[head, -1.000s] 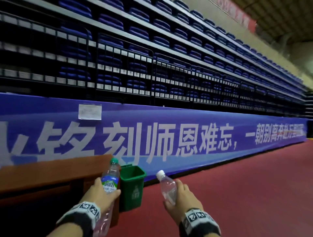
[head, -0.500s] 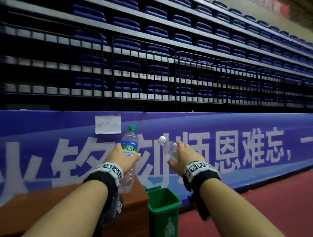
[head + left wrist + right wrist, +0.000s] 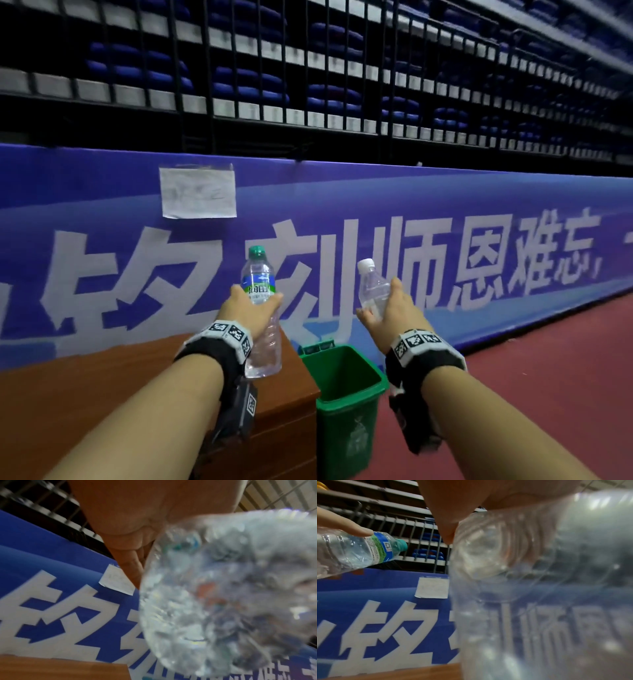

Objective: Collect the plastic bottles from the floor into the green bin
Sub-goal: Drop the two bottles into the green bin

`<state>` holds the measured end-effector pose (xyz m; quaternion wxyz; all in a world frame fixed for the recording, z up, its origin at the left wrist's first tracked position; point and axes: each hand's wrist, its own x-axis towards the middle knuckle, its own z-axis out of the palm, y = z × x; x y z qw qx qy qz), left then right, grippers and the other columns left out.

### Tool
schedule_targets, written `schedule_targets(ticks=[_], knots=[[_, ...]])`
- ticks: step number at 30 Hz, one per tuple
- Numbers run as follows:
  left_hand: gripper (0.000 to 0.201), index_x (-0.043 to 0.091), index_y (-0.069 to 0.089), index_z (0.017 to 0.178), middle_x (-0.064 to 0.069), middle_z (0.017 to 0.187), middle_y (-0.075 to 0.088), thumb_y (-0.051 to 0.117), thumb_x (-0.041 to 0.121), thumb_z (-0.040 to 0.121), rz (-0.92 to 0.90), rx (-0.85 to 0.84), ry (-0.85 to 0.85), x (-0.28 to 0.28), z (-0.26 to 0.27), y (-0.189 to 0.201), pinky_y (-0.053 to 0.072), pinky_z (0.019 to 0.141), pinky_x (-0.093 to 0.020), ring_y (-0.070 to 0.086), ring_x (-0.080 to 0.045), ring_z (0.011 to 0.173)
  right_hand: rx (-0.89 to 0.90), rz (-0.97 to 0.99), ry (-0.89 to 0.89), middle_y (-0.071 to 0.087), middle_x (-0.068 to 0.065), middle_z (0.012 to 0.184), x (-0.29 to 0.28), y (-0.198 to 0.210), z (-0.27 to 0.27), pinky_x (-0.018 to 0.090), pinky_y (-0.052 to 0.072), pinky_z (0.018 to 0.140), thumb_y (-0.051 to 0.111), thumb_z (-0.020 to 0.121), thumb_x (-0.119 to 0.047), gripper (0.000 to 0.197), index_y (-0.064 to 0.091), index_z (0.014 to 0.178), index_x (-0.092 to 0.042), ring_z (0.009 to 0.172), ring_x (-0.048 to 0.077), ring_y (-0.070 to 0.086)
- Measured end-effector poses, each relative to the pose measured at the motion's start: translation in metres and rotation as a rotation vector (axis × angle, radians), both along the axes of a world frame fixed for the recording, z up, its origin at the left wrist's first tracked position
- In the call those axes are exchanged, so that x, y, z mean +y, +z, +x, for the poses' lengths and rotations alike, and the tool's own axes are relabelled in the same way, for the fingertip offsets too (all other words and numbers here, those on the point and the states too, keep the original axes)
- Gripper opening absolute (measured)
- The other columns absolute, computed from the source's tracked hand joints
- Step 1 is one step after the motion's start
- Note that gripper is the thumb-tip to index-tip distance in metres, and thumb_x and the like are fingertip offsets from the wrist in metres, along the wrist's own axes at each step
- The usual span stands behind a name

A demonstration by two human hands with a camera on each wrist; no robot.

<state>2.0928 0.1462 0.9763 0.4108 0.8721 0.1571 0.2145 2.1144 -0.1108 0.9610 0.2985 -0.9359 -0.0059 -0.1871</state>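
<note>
Left hand (image 3: 251, 313) grips green-capped bottle (image 3: 261, 308), right hand (image 3: 390, 313) grips white-capped bottle (image 3: 371, 291), both raised above green bin (image 3: 346, 401) by desk's right edge; lower over the opening, release singly.

Red floor and a wooden surface by the banner wall

The red floor (image 3: 548, 394) runs along the foot of a blue banner (image 3: 445, 205) with large white characters. A green bin (image 3: 346, 421) stands upright on the floor, its lid swung open, just beside the right end of a brown wooden surface (image 3: 102, 394). The visible part of that top is bare wood.
</note>
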Motion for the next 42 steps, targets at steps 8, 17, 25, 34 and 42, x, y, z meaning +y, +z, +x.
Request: schedule_targets(ticks=[8, 17, 25, 34, 42], knots=[[0.061, 0.010, 0.041, 0.117, -0.009, 0.090, 0.060, 0.069, 0.052, 0.082, -0.024, 0.138, -0.192, 0.046, 0.215, -0.051, 0.052, 0.064, -0.032, 0.063, -0.023, 0.073, 0.074, 0.162, -0.123, 0.029, 0.012, 0.153, 0.069, -0.042, 0.177, 0.043, 0.046, 0.099, 0.065, 0.087, -0.055, 0.099, 0.004, 0.156, -0.019, 0.129, 0.034, 0.048], [0.077, 0.002, 0.036, 0.127, -0.020, 0.115, 0.059, 0.068, 0.055, 0.081, -0.017, 0.236, -0.287, 0.000, 0.397, -0.125, 0.050, 0.088, -0.041, 0.061, -0.037, 0.100, 0.157, 0.098, -0.268, 0.043, 0.017, 0.130, 0.029, -0.133, 0.328, 0.043, 0.044, 0.099, 0.075, 0.074, -0.022, 0.087, 0.028, 0.146, -0.010, 0.116, 0.040, 0.049], [0.083, 0.005, 0.034, 0.127, -0.013, 0.108, 0.055, 0.077, 0.051, 0.074, -0.101, 0.308, -0.121, -0.049, 0.575, -0.188, 0.051, 0.085, -0.039, 0.062, -0.034, 0.096, 0.285, -0.014, -0.074, 0.044, 0.010, 0.138, -0.037, -0.211, 0.527, 0.042, 0.048, 0.094, 0.069, 0.081, -0.046, 0.101, 0.005, 0.157, -0.025, 0.118, 0.033, 0.053], [0.079, 0.017, 0.026, 0.117, -0.012, 0.105, 0.059, 0.085, 0.032, 0.067, -0.291, 0.425, 0.121, -0.071, 0.661, -0.262, 0.053, 0.080, -0.039, 0.064, -0.031, 0.084, 0.542, -0.010, 0.024, 0.040, 0.009, 0.137, -0.037, -0.291, 0.642, 0.043, 0.045, 0.098, 0.069, 0.083, -0.048, 0.098, 0.012, 0.156, -0.019, 0.124, 0.033, 0.049], [0.075, 0.013, 0.029, 0.123, -0.011, 0.103, 0.059, 0.081, 0.035, 0.074, -0.270, 0.495, 0.081, -0.082, 0.708, -0.289, 0.044, 0.069, -0.033, 0.060, -0.028, 0.077, 0.569, -0.013, 0.070, 0.038, 0.005, 0.144, -0.039, -0.296, 0.691, 0.044, 0.045, 0.101, 0.072, 0.079, -0.058, 0.104, 0.012, 0.155, -0.021, 0.129, 0.029, 0.046]])
